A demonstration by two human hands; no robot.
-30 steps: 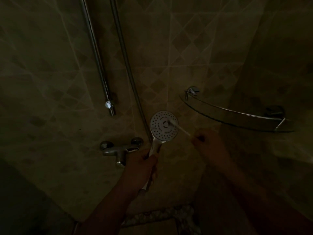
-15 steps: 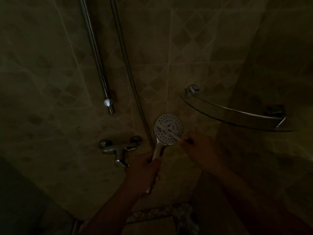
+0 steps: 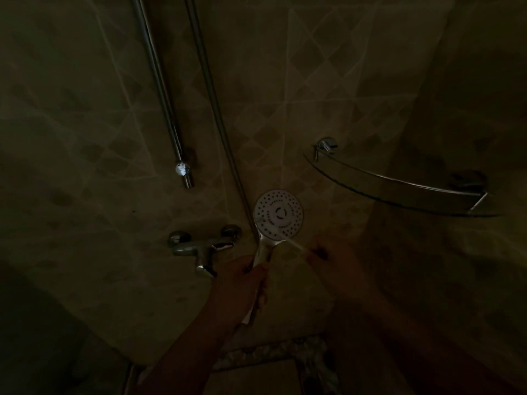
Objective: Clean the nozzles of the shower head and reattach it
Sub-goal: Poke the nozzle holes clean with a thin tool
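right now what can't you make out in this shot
- Right hand, head view: darkness hides its fingers and how it holds the thin pale tool.
- Tool: motion-blurred, kind unclear.
- Shower head handle: lower part covered by left hand.
- Glass shelf: contents unreadable in the dark.

Round white shower head (image 3: 278, 214), nozzle face toward camera, chrome handle downward.

No text or label can be read.

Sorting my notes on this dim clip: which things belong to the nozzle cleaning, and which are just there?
In use: shower head, left hand gripping its handle, thin pale stick held by right hand.

Just there: tap, rail, hose, glass shelf.
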